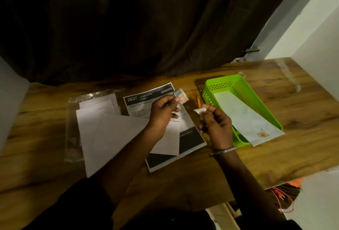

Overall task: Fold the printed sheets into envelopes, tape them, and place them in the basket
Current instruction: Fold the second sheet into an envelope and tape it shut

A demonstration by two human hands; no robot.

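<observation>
left hand (163,110) holds tape roll (180,96), right hand (214,119) a torn piece (200,110).

The table (238,160) looks like brown wood with dark streaks and a soft shine. The basket (238,86) is bright green plastic, smooth, with little holes in its walls. The printed sheet (190,141) is flat paper, white and black. The envelope (113,134) is plain white matt paper. A clear plastic bag (73,119) looks shiny and crinkly. The curtain (128,27) is dark cloth with folds. The bangle (222,151) looks like shiny metal.
</observation>
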